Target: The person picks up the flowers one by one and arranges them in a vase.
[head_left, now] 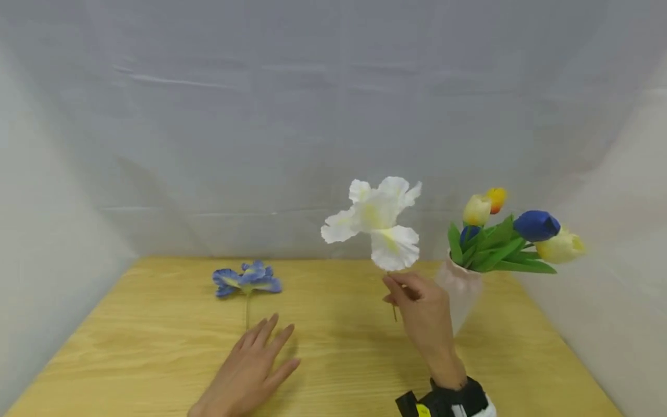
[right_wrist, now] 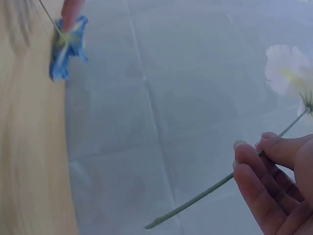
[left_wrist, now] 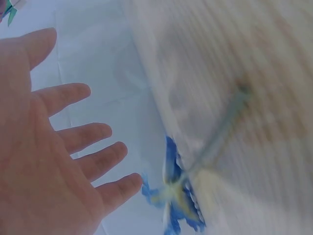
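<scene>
My right hand (head_left: 424, 310) pinches the thin green stem (right_wrist: 205, 192) of a white artificial iris (head_left: 377, 217) between thumb and fingertips, the bloom held up above the hand. Its lower stem end points down toward the table in the head view. A blue artificial iris (head_left: 249, 279) lies on the wooden table at the left, its stem (left_wrist: 217, 132) toward me. Just in front of that stem is my left hand (head_left: 250, 365), fingers spread and straight, holding nothing. In the left wrist view the palm and all its fingers show beside the blue bloom.
Close to the right hand stands a pale pinkish vase (head_left: 461, 289) holding several tulips, with blue (head_left: 537, 226), cream and orange-yellow heads and green leaves (head_left: 495, 246). A grey-white sheet (head_left: 260, 145) hangs behind the wooden table (head_left: 156, 347) and along both sides.
</scene>
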The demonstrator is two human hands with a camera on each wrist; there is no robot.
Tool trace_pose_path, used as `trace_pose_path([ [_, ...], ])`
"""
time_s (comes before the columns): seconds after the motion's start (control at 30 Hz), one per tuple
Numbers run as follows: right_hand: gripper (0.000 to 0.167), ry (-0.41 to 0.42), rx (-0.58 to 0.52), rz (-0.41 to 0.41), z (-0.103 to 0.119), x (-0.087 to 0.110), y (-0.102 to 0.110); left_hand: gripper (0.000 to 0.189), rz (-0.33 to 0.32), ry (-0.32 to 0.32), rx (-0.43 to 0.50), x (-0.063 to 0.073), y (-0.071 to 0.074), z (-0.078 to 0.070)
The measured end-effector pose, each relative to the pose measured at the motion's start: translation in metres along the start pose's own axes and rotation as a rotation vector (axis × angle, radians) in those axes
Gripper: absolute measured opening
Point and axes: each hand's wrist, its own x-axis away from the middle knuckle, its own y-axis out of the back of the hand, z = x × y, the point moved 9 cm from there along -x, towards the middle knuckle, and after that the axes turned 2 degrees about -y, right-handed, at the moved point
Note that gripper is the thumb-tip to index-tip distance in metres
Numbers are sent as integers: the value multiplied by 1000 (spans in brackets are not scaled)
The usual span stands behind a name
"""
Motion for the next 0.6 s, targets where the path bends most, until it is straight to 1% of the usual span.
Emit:
trace_pose_path([
  [0.07, 11, 57, 15, -43, 4, -2, 15, 62, -9, -21, 0, -4, 0, -5],
  [0.1, 12, 78, 26, -60, 10, -2, 22, 62, -10, -30, 3, -6, -1, -8],
  [0.2, 16, 162, 97, -116, 17, -3, 39, 61, -19, -60, 0, -10, -1, -14],
  [0.23, 15, 180, 136, -136, 19, -3, 45, 61, -22, -65, 4, -11, -1, -15],
  [0.3, 14, 181, 199, -169, 22, -4, 56, 61, -16, -66, 10, -12, -2, -16],
  [0.37, 14, 185, 251, -206, 20, -4, 67, 61, -8, -67, 13, -12, -4, -17],
  [0.43, 9, 165, 320, -250, 23, -6, 79, 62, 5, -60, 24, -13, -6, -17],
  [0.5, 5, 169, 396, -305, 28, -8, 91, 62, 16, -57, 35, -14, -7, -17],
  [0.6, 10, 144, 473, -382, 34, -15, 106, 63, 26, -57, 49, -16, -8, -17],
])
